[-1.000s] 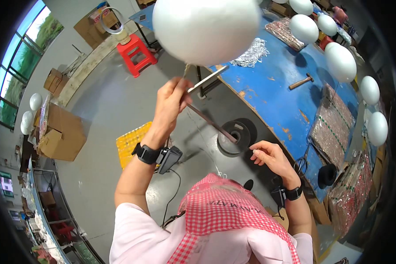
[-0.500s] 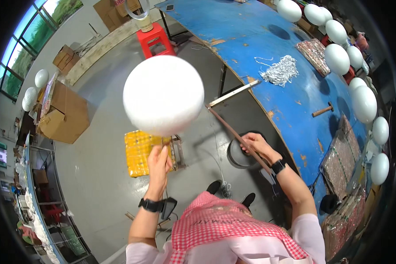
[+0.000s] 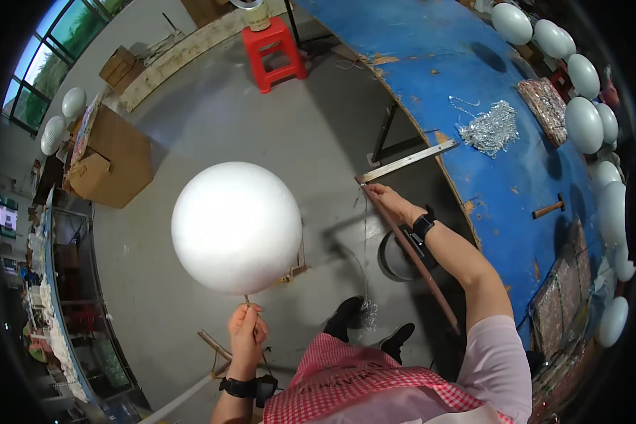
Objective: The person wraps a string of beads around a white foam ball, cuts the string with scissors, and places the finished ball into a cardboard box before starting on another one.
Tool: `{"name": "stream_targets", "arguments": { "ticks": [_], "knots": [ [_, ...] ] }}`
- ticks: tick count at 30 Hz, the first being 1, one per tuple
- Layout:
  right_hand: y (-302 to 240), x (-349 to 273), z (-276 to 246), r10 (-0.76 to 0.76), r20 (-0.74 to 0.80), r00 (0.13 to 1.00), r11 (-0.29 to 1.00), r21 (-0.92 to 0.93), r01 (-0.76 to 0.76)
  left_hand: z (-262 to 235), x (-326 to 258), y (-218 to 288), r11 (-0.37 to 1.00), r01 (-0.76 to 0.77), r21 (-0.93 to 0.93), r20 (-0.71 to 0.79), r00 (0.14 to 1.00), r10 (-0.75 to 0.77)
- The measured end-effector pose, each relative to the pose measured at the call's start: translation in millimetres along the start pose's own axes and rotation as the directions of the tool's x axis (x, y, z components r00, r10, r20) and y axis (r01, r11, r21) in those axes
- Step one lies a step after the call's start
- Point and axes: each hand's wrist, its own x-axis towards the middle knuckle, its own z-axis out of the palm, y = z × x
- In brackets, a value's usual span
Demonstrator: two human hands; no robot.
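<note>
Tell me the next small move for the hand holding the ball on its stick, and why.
Probably swing the white foam ball toward the right hand. The left hand holds it upright by a thin stick, while the right hand pinches a thin silver strand near the blue table edge, well apart from the ball.

Grey concrete floor; blue worktable (paint chipped); red stool; windows.

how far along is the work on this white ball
Done: the white ball sits on a thin stick, and finished-looking white balls line the far edge of the blue table. In hand: the left hand has a closed grip on the stick, while the right hand pinches a thin wire. Left: the ball's surface is bare, and the silver tinsel lies unused.
</note>
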Motion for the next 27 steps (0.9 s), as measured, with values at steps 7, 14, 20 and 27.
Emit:
{"name": "stream_targets", "arguments": {
  "ticks": [7,14,20,27],
  "knots": [
    [-7.4,-45.7,-0.7,-0.198,-0.128,0.972,0.978,0.035,0.204,23.3,1.6,15.6,0.994,0.099,0.052,0.098,0.99,-0.103],
    [-86.9,-238.8,16.5,-0.189,-0.174,0.967,0.938,-0.323,0.125,70.5,-4.9,34.1,0.992,-0.019,0.128,0.479,0.877,-0.045],
    [-92.9,-359.9,55.5,-0.233,-0.31,0.922,0.939,-0.318,0.13,151.0,-19.4,24.0,0.968,0.236,0.08,0.826,0.528,-0.197],
    [-81.8,-424.7,84.8,-0.33,-0.538,0.776,0.943,-0.222,0.248,226.4,-52.3,33.2,0.961,0.267,0.066,0.971,0.203,-0.123]
  ]
}}
